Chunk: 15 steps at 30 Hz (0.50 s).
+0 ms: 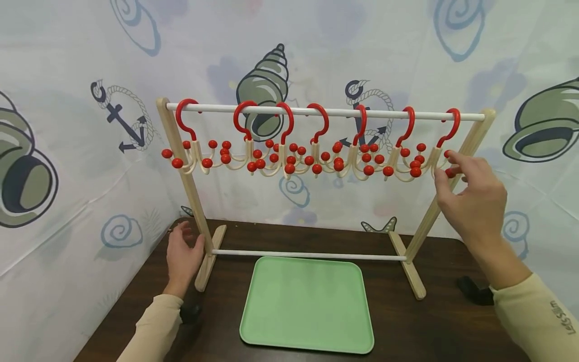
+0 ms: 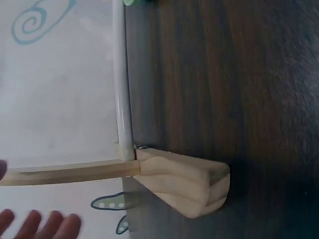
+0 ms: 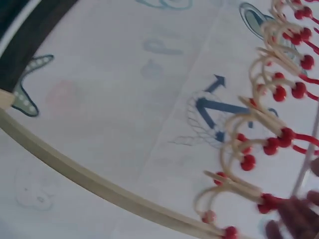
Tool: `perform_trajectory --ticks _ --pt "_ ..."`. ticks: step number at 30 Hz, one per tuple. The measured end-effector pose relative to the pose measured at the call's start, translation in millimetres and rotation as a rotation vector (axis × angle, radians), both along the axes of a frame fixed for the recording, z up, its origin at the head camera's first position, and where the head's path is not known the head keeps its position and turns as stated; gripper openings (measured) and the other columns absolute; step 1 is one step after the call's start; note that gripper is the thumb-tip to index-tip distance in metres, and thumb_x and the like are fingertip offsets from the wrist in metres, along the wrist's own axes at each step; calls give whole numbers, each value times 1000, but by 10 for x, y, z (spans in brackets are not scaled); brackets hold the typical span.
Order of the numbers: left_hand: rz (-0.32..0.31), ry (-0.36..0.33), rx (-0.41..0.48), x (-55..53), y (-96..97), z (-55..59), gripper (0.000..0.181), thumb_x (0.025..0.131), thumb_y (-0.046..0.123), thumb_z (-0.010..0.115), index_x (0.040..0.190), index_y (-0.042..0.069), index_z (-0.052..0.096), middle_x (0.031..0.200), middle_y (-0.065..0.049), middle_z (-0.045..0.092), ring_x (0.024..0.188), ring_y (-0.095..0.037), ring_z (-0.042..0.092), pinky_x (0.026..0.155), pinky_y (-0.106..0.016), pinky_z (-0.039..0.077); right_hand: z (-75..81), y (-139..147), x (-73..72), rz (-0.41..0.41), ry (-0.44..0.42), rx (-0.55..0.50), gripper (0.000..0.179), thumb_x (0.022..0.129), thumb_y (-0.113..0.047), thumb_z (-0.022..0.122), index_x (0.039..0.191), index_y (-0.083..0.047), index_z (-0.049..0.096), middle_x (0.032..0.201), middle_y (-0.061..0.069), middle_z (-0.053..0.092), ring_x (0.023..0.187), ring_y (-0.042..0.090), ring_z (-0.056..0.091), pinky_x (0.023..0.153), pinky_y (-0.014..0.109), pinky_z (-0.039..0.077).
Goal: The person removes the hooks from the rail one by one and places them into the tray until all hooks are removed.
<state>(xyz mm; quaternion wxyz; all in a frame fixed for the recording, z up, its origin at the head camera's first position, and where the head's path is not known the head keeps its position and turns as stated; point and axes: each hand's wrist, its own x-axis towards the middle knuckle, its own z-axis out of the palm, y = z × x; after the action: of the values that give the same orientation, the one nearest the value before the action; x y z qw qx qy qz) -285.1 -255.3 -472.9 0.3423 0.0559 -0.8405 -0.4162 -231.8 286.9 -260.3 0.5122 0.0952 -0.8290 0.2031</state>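
Several pale hook hangers with red hooks and red ball tips hang in a row from the white top rod [image 1: 341, 112] of a wooden rack. At the right end, my right hand [image 1: 475, 198] is raised beside the last hanger [image 1: 435, 160]. Its thumb and fingers stand apart, with red ball tips showing near them; whether they touch is hard to tell. In the right wrist view the fingers [image 3: 299, 219] are blurred at the lower right. Low on the left, my left hand [image 1: 185, 254] is beside the left post [image 1: 192, 196], its fingers relaxed and holding nothing.
A light green tray [image 1: 307, 306] lies on the dark wooden table [image 1: 393, 329], in front of the lower white rod [image 1: 312, 255]. The rack's wooden feet [image 1: 409, 274] stand at both sides. Behind hangs a patterned cloth [image 1: 312, 30].
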Motion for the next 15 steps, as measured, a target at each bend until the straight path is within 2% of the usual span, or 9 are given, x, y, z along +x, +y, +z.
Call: perform_trajectory --ticks 4,8,12,15 --pt "-36 -125 -12 -61 -22 -80 51 93 13 64 138 -2 46 122 -27 56 109 -44 57 89 -58 40 144 8 -71 -79 -170 5 43 90 -24 66 124 2 63 105 25 65 86 39 60 65 46 43" --pt "-37 -173 -37 -147 -37 -155 46 95 17 62 136 -1 50 119 -25 61 107 -42 59 89 -57 40 288 33 -170 -132 -320 30 50 92 -30 61 125 7 60 105 30 64 87 45 59 63 55 47" --pt "-13 -197 -71 -220 -45 -236 40 97 23 60 129 -1 56 111 -23 65 99 -41 62 83 -56 44 401 68 -268 -167 -473 12 54 95 -37 53 125 8 59 109 31 64 91 47 58 61 52 48" --pt "15 -213 -89 -246 -23 -267 33 97 26 60 120 1 61 103 -20 67 90 -40 63 76 -54 45 442 93 -333 -186 -558 4 56 96 -41 49 123 6 61 111 30 65 90 45 56 57 45 43"
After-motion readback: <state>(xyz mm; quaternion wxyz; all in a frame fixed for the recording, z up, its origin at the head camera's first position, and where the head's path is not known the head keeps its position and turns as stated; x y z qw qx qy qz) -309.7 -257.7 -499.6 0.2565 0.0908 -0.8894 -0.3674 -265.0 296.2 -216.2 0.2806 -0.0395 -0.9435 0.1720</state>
